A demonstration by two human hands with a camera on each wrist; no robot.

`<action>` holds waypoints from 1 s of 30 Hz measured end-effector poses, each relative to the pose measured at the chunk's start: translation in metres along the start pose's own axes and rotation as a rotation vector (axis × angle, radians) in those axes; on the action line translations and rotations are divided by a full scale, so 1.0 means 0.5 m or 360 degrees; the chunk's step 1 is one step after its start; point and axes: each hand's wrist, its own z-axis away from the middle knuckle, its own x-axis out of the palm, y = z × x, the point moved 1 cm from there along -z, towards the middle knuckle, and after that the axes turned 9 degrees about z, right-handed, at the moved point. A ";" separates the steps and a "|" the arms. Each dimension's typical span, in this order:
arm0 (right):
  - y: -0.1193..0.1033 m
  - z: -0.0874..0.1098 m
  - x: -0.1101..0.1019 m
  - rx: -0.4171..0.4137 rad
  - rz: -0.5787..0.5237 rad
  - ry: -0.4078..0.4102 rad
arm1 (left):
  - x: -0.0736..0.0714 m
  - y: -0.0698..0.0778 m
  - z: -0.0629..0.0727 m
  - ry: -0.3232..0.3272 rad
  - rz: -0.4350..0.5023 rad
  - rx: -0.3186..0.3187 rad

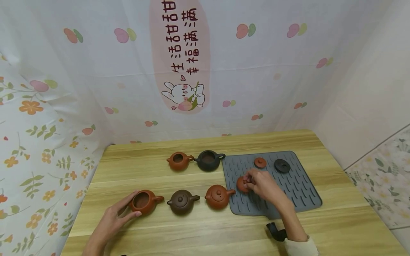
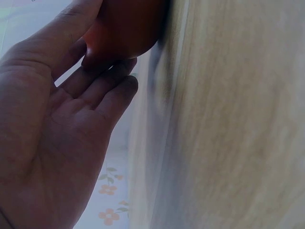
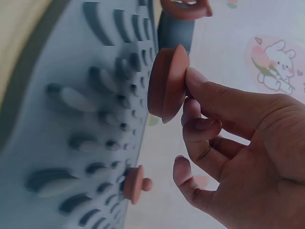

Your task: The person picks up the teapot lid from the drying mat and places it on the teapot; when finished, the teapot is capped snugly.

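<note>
My left hand point(image 1: 110, 220) grips the spout side of a lidless reddish-brown teapot point(image 1: 149, 202), thumb on the near side and fingers on the far side. In the left wrist view the teapot point(image 2: 126, 28) is partly cut off by the frame. Between thumb and fingertips, my right hand point(image 1: 263, 184) pinches an orange-brown teapot lid point(image 1: 241, 185) by its knob. The right wrist view shows this lid point(image 3: 167, 86) tilted on edge, close to the grey ridged mat point(image 1: 301, 188); the knob is hidden by the fingers. A smaller orange lid point(image 1: 260, 163) and a black lid point(image 1: 282, 165) lie on the mat.
Right of the left hand stand a dark brown lidded teapot point(image 1: 181, 202) and an orange lidded teapot point(image 1: 217, 197). Behind them are a small lidless orange teapot point(image 1: 178, 161) and a lidless black teapot point(image 1: 208, 160). A printed curtain point(image 1: 256, 78) hangs behind the wooden table point(image 1: 205, 231).
</note>
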 end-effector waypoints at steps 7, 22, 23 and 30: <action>-0.005 -0.006 -0.008 -0.0033 -0.0018 0.0027 | 0.000 -0.001 0.000 0.0001 0.0002 0.0041; -0.026 -0.025 -0.019 -0.0043 0.0008 0.0009 | 0.004 -0.014 0.002 -0.0009 0.0018 0.0046; -0.028 -0.026 -0.020 -0.0048 0.0011 0.0012 | 0.003 -0.011 0.002 -0.0012 0.0023 0.0036; -0.034 -0.032 -0.023 -0.0080 -0.0004 0.0031 | 0.002 -0.004 0.003 -0.0014 0.0061 0.0024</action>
